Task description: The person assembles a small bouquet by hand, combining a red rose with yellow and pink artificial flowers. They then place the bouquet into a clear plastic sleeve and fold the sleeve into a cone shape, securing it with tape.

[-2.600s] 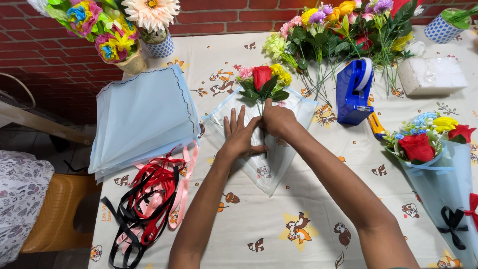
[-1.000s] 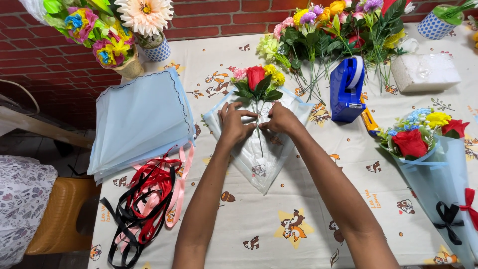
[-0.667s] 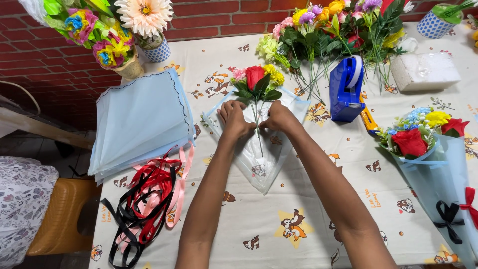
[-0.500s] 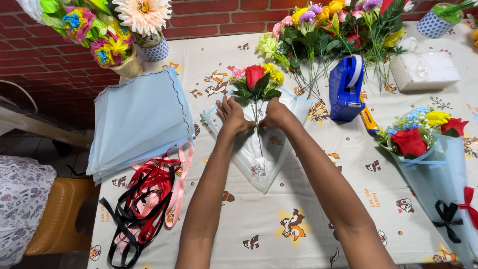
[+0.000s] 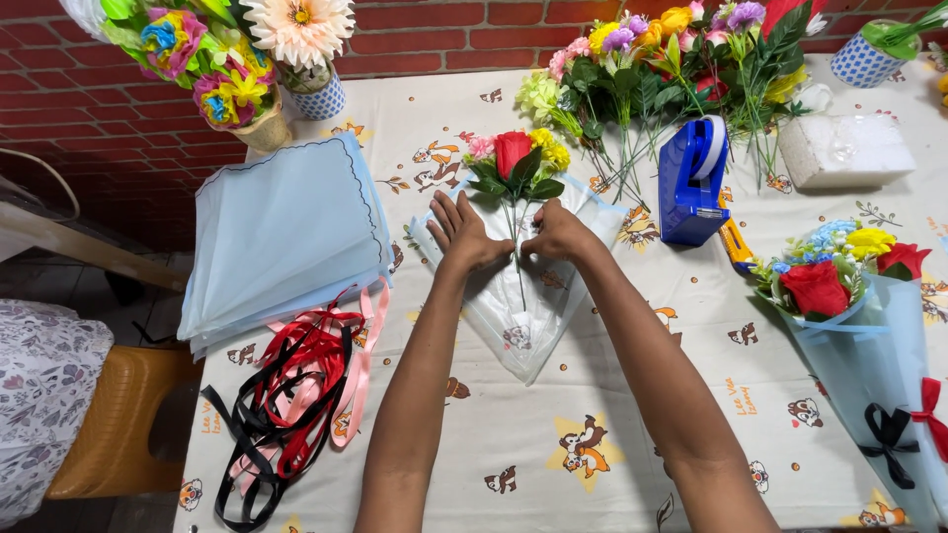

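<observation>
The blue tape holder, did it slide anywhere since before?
No. The blue tape holder keeps its spot beside the white block, just below the loose flowers; only the camera view shifts a little.

A stack of pale blue paper [image 5: 281, 242] lay at the left of the tabletop [image 5: 553, 444], with tangled ribbons [image 5: 296, 385] below it. A blue tape dispenser [image 5: 694, 183] stood right of centre, loose flowers [image 5: 671, 49] above it, and a finished bouquet [image 5: 859, 306] lay at the right edge.
</observation>
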